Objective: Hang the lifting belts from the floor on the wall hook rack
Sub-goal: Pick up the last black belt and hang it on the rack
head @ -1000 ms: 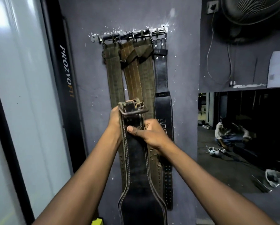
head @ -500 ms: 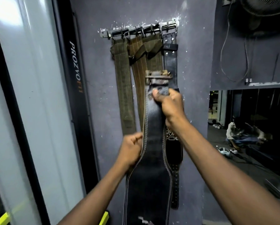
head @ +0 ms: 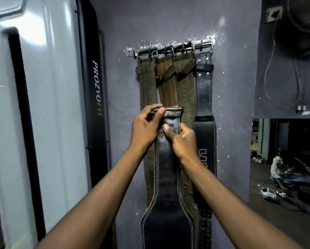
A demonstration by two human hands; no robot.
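A black leather lifting belt (head: 167, 186) with pale stitching hangs upright in front of me, buckle end up. My left hand (head: 145, 126) pinches its metal buckle (head: 174, 110) at the top left. My right hand (head: 181, 141) grips the strap just under the buckle. A metal hook rack (head: 170, 48) is fixed on the grey wall above. From it hang three olive and tan fabric belts (head: 147, 87) and one black leather belt (head: 204, 97) at the right end. The buckle sits well below the rack.
A white and black machine panel (head: 51, 105) marked PROZVOFIT stands close on the left. A mirror (head: 285, 168) at the lower right reflects a seated person and floor clutter. A fan (head: 305, 18) and a looped cable hang at the upper right.
My left hand rose from the belt's middle edge to the buckle. My right hand slid a little lower on the strap. The view tilted, so the rack sits lower in frame.
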